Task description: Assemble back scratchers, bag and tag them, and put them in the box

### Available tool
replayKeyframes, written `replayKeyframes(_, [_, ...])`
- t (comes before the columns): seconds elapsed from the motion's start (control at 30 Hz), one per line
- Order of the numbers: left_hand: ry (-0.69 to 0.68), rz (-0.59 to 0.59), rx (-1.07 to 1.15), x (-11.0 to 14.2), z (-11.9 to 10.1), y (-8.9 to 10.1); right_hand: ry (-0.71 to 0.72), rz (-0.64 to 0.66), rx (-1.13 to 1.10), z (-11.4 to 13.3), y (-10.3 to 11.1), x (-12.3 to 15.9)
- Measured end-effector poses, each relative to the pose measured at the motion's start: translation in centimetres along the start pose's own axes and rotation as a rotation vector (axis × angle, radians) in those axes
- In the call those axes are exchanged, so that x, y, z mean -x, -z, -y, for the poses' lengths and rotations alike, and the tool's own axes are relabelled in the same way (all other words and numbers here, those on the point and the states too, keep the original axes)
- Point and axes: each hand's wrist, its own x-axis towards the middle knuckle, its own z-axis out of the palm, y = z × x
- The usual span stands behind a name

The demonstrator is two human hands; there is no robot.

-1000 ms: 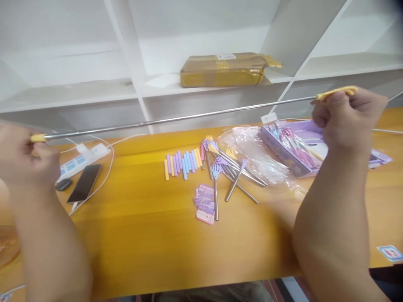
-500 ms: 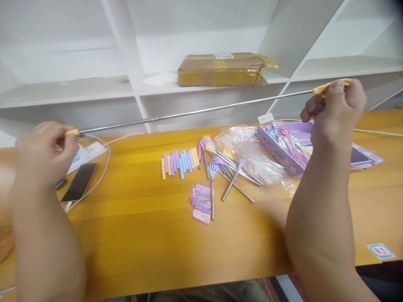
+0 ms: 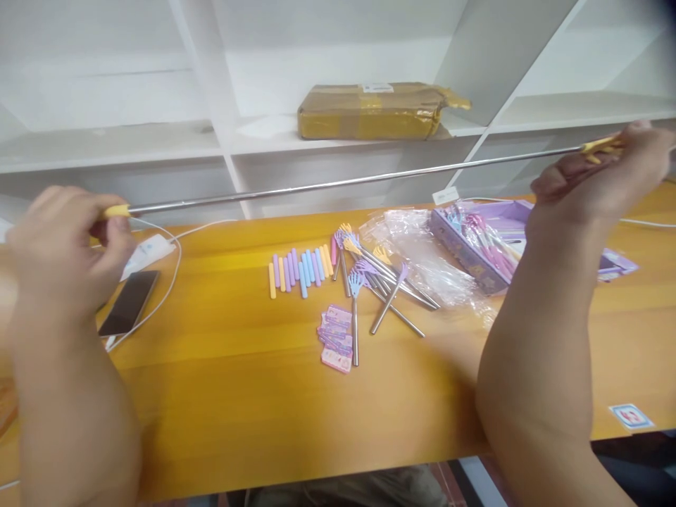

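Observation:
A telescopic back scratcher [image 3: 338, 183] stretches across the view above the table, its thin metal rod drawn out long. My left hand [image 3: 71, 246] is closed around the yellow handle at its left end. At the other end, my right hand [image 3: 607, 172] has its fingers curled about the yellow claw head, part of which shows. Below lie several shorter back scratchers [image 3: 388, 299] with purple, blue and yellow claws, piled on the table. Beside them are a row of coloured handle sleeves [image 3: 301, 271] and a small stack of pink and purple cards [image 3: 336, 338].
Clear plastic bags [image 3: 417, 246] lie by an open purple box [image 3: 465, 253] holding wrapped back scratchers. A phone [image 3: 129, 303] and white cable are at left. A taped cardboard box [image 3: 370, 113] sits on the white shelf behind the wooden table [image 3: 237, 415].
My right hand has moved right with the claw end, and more rod now shows between my hands. My left hand has risen slightly, still on the handle.

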Motion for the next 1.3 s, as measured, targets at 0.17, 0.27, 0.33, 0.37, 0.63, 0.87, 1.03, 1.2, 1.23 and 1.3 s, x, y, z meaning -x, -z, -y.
replayKeyframes(0.17, [-0.003,0.015,0.032,-0.1,-0.9,-0.9,-0.471,-0.418,-1.021,1.7,0.6,1.5])
replayKeyframes(0.27, [-0.025,-0.031,0.08,-0.2,-1.6,-1.7,-0.415,-0.452,-1.13,1.7,0.2,2.1])
replayKeyframes(0.33, [-0.046,-0.036,0.1,-0.2,-2.8,-2.5,-0.393,-0.463,-1.114,1.9,-0.7,2.3])
replayKeyframes(0.37, [-0.056,-0.025,0.106,-0.1,-3.7,-3.0,-0.374,-0.462,-1.098,2.2,-1.5,2.5])
replayKeyframes(0.63, [0.033,0.215,0.37,3.4,-13.0,-7.3,-0.222,0.136,-0.948,12.7,-9.8,17.3])
replayKeyframes(0.87, [0.204,0.519,0.614,5.1,-13.5,-9.6,-0.171,0.679,-0.958,15.3,-9.8,23.6])
replayKeyframes(1.03, [0.505,0.711,0.818,4.7,-13.1,-8.4,0.084,0.738,-0.356,9.3,-8.4,18.6])
replayKeyframes(1.2, [0.715,0.844,1.252,7.5,-16.5,-10.0,0.26,0.676,0.496,0.6,-5.3,17.0])
replayKeyframes(1.23, [0.731,0.824,1.299,8.3,-17.4,-10.5,0.217,0.644,0.549,-1.1,-4.7,16.7])
replayKeyframes(1.3, [0.759,0.801,1.374,10.0,-19.0,-11.3,0.137,0.594,0.634,-3.9,-3.8,16.3])
